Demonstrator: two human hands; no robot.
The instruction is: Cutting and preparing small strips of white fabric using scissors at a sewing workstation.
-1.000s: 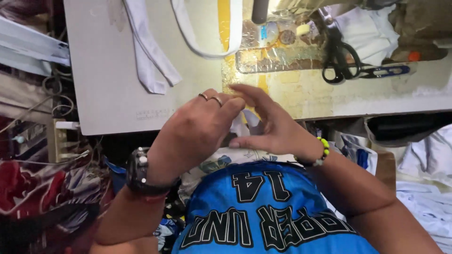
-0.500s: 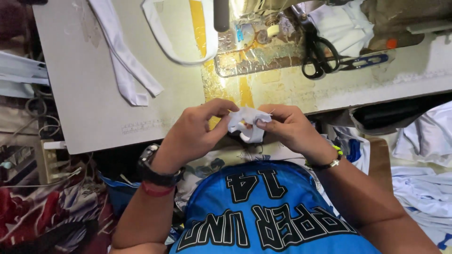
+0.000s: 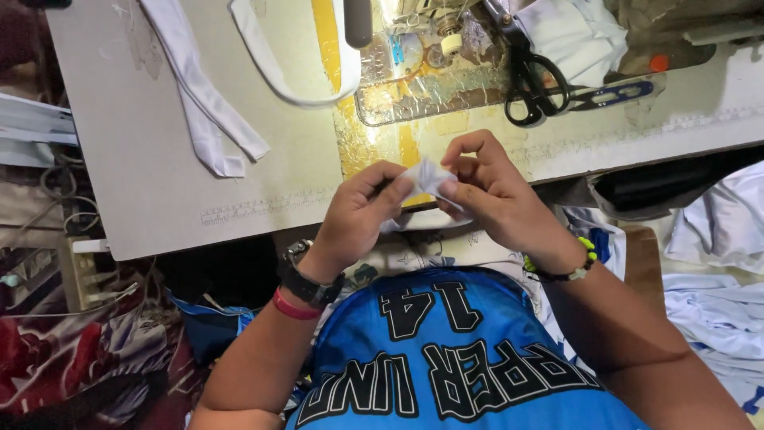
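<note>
Head view: both hands meet just above the near edge of the desk (image 3: 159, 199), pinching one small piece of white fabric (image 3: 427, 177) between them. The left hand (image 3: 358, 211) has fingers curled tight on the fabric's left end; the right hand (image 3: 493, 191) grips its right end between thumb and bent fingers. Farther back lie black scissors (image 3: 529, 87) beside blue thread snips (image 3: 617, 94), and to the far left white fabric strips (image 3: 199, 95) rest on the desk.

Small white cloth piece (image 3: 427, 177), soft and matt, matt pale table (image 3: 159, 159) top, white cloth strips (image 3: 199, 95) near its far edge, glossy black-handled metal scissors (image 3: 533, 87), shiny clear plastic plate (image 3: 422, 87)
</note>
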